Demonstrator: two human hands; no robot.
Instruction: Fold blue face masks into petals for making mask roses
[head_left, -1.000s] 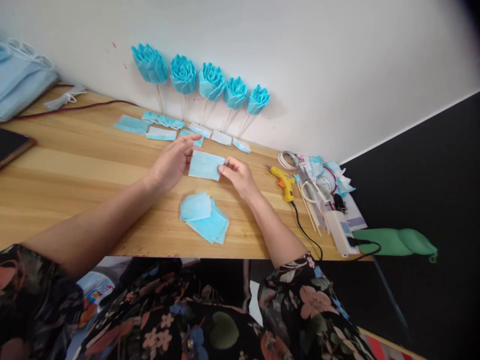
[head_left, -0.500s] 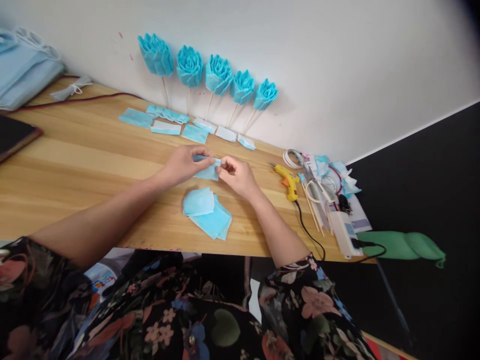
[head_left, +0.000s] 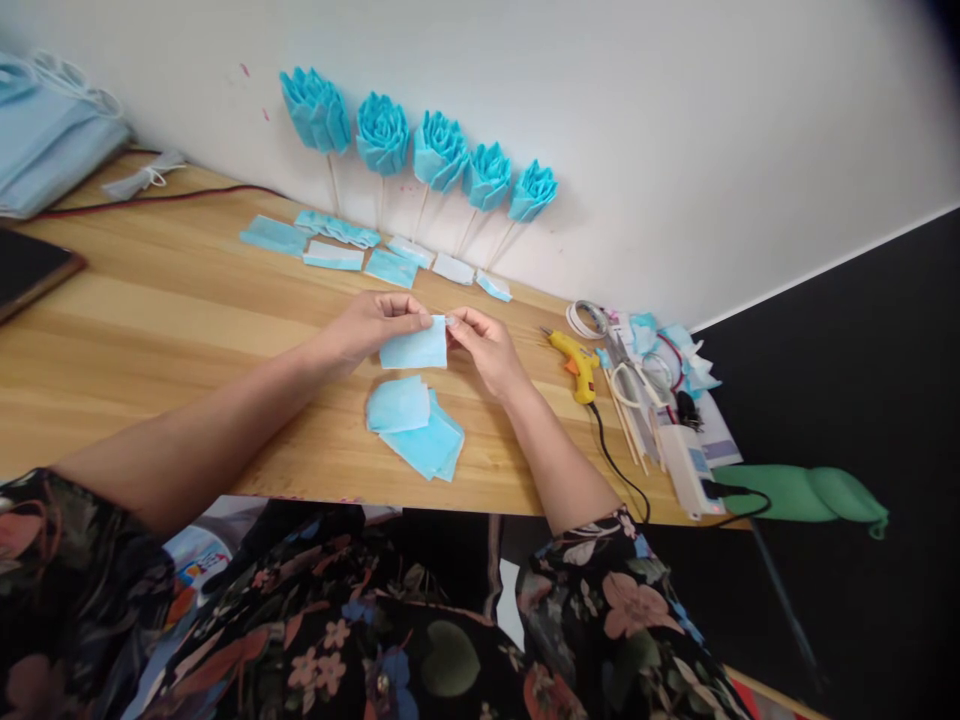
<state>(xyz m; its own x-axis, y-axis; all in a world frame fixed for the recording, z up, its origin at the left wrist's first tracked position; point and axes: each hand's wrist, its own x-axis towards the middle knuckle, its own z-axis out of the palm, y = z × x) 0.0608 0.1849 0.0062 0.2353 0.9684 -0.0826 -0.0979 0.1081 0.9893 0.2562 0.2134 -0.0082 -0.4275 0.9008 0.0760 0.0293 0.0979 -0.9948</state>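
the left hand [head_left: 365, 327] and right hand [head_left: 484, 345] each pinch an upper corner of a small blue fabric piece [head_left: 413, 347], fingers closed on it, holding it just above the wooden tabletop [head_left: 150, 320]. a stack of blue pieces [head_left: 412, 425] lies just below it, and a yellow glue gun [head_left: 574, 360] rests to the right.

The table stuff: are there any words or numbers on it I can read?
None can be read.
White power strip: a blue label, too small and blurred.
Colourful printed thing under the table: blurred.
Blue cloth piece held by both hands: no writing.
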